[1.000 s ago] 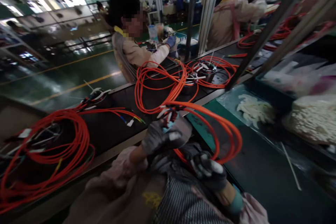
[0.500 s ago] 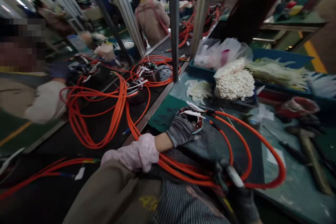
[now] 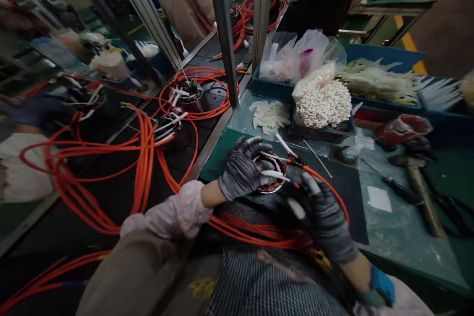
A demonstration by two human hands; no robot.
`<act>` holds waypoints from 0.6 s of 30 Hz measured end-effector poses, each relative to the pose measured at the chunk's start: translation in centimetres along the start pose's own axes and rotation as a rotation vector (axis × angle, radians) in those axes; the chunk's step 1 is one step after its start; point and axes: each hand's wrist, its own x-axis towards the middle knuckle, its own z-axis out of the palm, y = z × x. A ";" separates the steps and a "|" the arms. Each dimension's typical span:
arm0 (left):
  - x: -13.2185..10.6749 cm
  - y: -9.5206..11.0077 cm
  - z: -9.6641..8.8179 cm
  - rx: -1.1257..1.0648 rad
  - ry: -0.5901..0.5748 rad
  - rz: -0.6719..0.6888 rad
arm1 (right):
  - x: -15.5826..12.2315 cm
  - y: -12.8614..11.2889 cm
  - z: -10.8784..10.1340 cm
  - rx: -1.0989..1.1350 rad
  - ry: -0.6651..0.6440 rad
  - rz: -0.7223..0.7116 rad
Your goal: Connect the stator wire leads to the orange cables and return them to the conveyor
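Observation:
A round wire-wound coil ring, like a motor stator (image 3: 272, 185), sits on the dark mat with white-sleeved leads and orange cables coming off it. My left hand (image 3: 242, 168), in a grey striped glove, rests against its left side with fingers stretched apart. On the right, my right hand (image 3: 329, 222) wears a similar glove with white thumb and index tips. Its thumb and index are apart, close to the orange cable (image 3: 329, 182), and its lower fingers are blurred. More orange cables (image 3: 252, 232) run in a bundle in front of my body.
Right of the mat lie a thin rod (image 3: 317, 159), a screwdriver (image 3: 402, 190) and a hammer (image 3: 422, 197). Behind stand blue bins (image 3: 385, 54) and a bundle of white sticks (image 3: 324, 103). Left, coiled orange cables (image 3: 144, 168) and other stators (image 3: 192, 96) lie near a co-worker's sleeve (image 3: 27, 168).
My right hand has risen from the orange cable loops toward the stator, its fingers opening. The loops have dropped from their wide arc. My left hand's fingers have spread, and the view has shifted.

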 end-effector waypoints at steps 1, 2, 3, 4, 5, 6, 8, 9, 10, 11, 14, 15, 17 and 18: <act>-0.4 -0.3 0.2 -0.080 0.106 -0.033 | -0.4 -0.2 0.9 0.011 -0.012 0.023; -0.9 -0.6 0.3 -0.173 0.213 -0.101 | -1.1 -0.3 1.4 0.025 -0.005 0.072; -1.4 -0.8 0.4 -0.271 0.300 -0.190 | -1.9 -0.5 1.5 0.043 0.024 0.138; -1.9 -0.9 0.4 -0.361 0.361 -0.292 | -2.4 -0.7 1.0 0.062 0.069 0.207; -2.4 -0.9 0.4 -0.435 0.391 -0.384 | -2.6 -1.0 0.2 0.084 0.107 0.263; -2.6 -0.9 0.4 -0.490 0.395 -0.453 | -2.2 -1.3 -1.0 0.101 0.138 0.293; -2.6 -0.8 0.8 -0.560 0.377 -0.520 | 0.7 -1.9 -3.4 0.105 0.150 0.237; -2.5 -0.9 1.2 -0.585 0.383 -0.547 | 3.0 -2.1 -4.2 0.051 0.137 0.145; -2.4 -1.0 1.6 -0.610 0.389 -0.582 | 5.8 -2.1 -4.4 -0.033 0.111 0.062; -2.3 -1.3 2.1 -0.637 0.391 -0.625 | 8.7 -1.8 -4.1 -0.109 0.029 0.057; -2.6 -2.2 3.3 -0.735 0.359 -0.785 | 15.7 0.3 -0.8 -0.274 -0.261 0.174; -2.9 -2.5 3.3 -0.749 0.338 -0.807 | 17.0 1.4 0.4 -0.292 -0.423 0.219; -3.7 -2.9 2.6 -0.680 0.283 -0.713 | 17.4 3.6 1.8 -0.249 -0.517 0.219; -4.1 -3.0 1.9 -0.584 0.230 -0.588 | 16.7 4.6 1.7 -0.189 -0.483 0.212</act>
